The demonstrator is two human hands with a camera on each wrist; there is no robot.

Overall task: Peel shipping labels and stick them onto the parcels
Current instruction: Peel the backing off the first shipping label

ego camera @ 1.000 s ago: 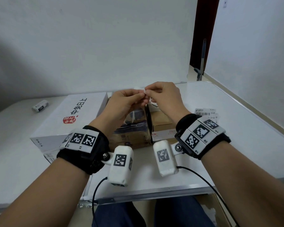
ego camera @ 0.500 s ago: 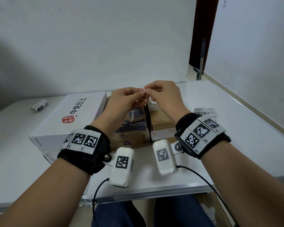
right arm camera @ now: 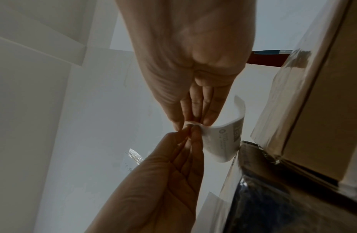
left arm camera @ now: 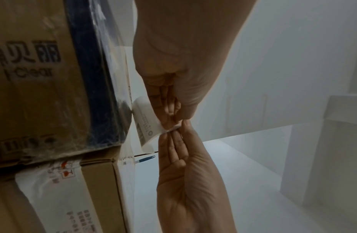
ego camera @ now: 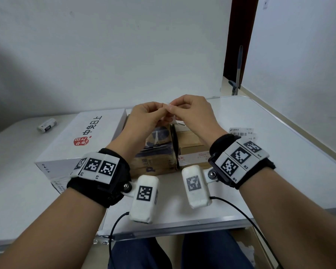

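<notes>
A small white shipping label (ego camera: 168, 108) curls between both hands above the parcels. My left hand (ego camera: 164, 110) pinches one corner with thumb and fingertips, and my right hand (ego camera: 172, 108) pinches the same corner from the other side. The left wrist view shows the printed label (left arm camera: 147, 124) bending down from my left hand (left arm camera: 173, 122) and my right hand (left arm camera: 177, 132). The right wrist view shows the label (right arm camera: 223, 138) between my right hand (right arm camera: 191, 123) and my left hand (right arm camera: 191, 131). Below lie a taped brown parcel (ego camera: 155, 152), a plain cardboard parcel (ego camera: 190, 144) and a large white box (ego camera: 81, 138).
More printed labels (ego camera: 241, 132) lie on the white table (ego camera: 279, 152) to the right of the parcels. A small white object (ego camera: 47, 125) sits at the far left. A blue pen (left arm camera: 145, 158) lies behind the boxes. The wall stands close behind the table.
Both hands stay together on the label's corner above the parcels, with only slight shifts of the fingertips.
</notes>
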